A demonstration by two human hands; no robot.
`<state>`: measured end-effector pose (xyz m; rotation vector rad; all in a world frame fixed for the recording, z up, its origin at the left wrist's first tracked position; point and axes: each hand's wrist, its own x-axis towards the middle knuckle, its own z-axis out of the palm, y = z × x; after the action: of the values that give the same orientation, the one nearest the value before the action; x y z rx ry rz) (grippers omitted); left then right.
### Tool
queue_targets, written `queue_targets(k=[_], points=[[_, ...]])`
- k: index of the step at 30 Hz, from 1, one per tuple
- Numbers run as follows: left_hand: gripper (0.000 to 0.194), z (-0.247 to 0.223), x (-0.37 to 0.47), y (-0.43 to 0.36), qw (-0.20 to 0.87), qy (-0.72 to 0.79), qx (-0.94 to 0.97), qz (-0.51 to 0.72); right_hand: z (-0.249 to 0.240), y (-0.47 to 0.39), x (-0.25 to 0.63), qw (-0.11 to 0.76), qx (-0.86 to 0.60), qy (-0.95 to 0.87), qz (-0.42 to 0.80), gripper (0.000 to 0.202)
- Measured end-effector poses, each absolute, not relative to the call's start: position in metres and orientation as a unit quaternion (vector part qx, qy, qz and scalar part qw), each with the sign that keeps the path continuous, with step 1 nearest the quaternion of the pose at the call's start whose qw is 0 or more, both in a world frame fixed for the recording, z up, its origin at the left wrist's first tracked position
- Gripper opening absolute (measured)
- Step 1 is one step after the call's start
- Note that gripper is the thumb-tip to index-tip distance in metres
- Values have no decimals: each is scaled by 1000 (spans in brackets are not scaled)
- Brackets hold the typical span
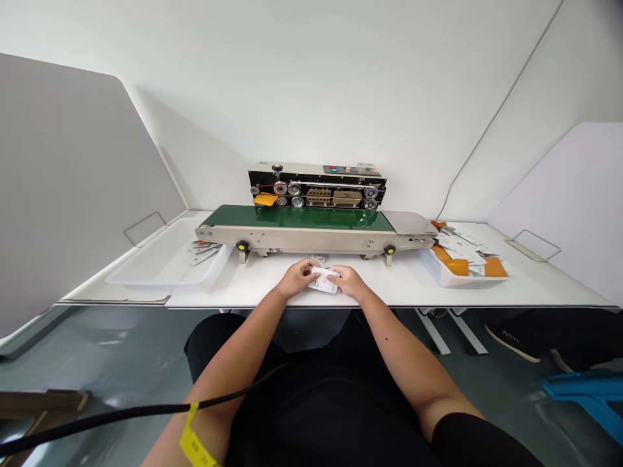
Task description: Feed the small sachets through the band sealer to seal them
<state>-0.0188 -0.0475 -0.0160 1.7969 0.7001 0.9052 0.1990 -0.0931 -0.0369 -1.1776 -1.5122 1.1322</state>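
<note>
Both of my hands hold one small white printed packet (322, 280) low over the front part of the table. My left hand (298, 277) pinches its left side, and my right hand (349, 283) grips the right side. Just behind them stands a band sealing machine (316, 172) with a green conveyor belt (296, 218). An orange packet (265, 199) sits at the left end of its rollers. Something small and printed (318, 257) lies under the conveyor, partly hidden by my hands.
On the left, a shallow white tray (141, 275) holds a few packets (202, 251). A white bin (450, 280) at the right is heaped with white and orange packets (462, 248). Partition panels flank the table (257, 288). A black cable (146, 411) crosses my left arm.
</note>
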Motion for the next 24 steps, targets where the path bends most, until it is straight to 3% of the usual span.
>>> queue_targets(k=[11, 17, 19, 22, 24], points=[[39, -16, -18, -48, 548, 283, 684, 389, -39, -93, 199, 465, -483, -582, 459, 40], [44, -17, -17, -46, 556, 267, 671, 410, -10, -95, 217, 409, -476, -627, 462, 38], [44, -18, -17, -45, 557, 258, 669, 418, 15, -87, 241, 468, -490, -597, 429, 39], [44, -20, -16, -43, 553, 254, 675, 419, 62, -63, 290, 663, -484, -466, 329, 41], [45, -21, -17, -43, 549, 255, 674, 424, 91, -44, 323, 744, -490, -380, 248, 35]])
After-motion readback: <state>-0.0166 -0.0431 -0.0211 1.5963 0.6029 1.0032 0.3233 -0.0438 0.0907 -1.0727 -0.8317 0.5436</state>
